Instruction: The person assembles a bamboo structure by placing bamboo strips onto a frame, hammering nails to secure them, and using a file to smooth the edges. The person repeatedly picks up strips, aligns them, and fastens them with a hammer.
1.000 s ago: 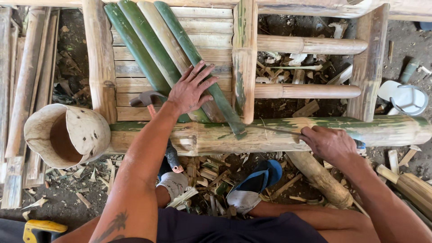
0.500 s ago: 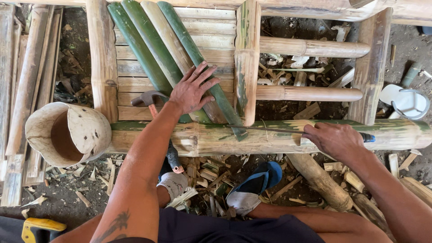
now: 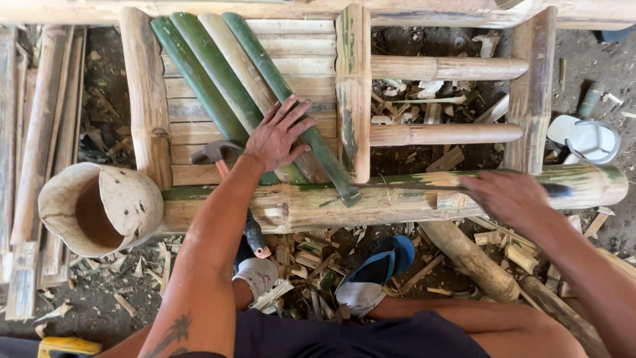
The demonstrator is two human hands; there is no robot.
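I see the left hand (image 3: 277, 136) lying flat with fingers spread wide on the green bamboo strips (image 3: 225, 86), which lean across the thick bamboo pole (image 3: 397, 195). The right hand (image 3: 507, 195) rests on this pole, blurred, closed around a thin dark blade (image 3: 411, 185). A hammer (image 3: 215, 154) lies just behind the pole, beside the left wrist.

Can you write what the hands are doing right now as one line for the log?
left hand: flat on green bamboo strips | right hand: on thick bamboo pole, blurred | hammer: lying beside left wrist
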